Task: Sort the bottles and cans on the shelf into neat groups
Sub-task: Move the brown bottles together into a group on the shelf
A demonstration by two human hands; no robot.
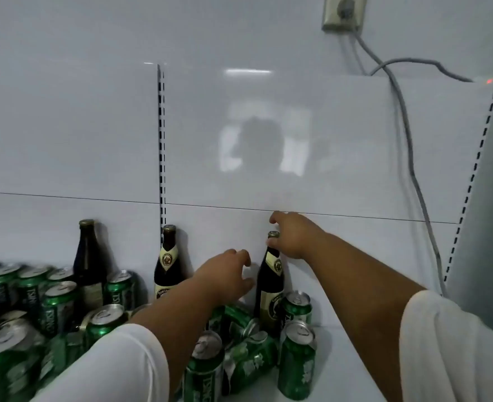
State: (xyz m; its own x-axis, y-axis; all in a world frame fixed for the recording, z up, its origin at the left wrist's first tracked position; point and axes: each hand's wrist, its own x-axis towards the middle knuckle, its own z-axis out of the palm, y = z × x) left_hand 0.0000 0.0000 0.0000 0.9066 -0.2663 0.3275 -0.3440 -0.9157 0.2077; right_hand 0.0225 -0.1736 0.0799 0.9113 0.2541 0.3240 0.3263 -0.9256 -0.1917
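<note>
The right hand (290,237) grips the neck of a dark cream-labelled bottle (270,288) standing upright on the shelf (355,358) among green "TSINGTAO" cans (297,359). The left hand (228,272) hovers beside it, fingers loosely spread.

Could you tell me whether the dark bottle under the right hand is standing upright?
Upright: the dark bottle stands on its base, cap uppermost, neck pinched by the right hand.

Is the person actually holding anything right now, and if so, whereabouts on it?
The right hand holds the rightmost dark bottle by its neck, just under the cap. The left hand hovers beside that bottle with fingers loosely curled, holding nothing.
</note>
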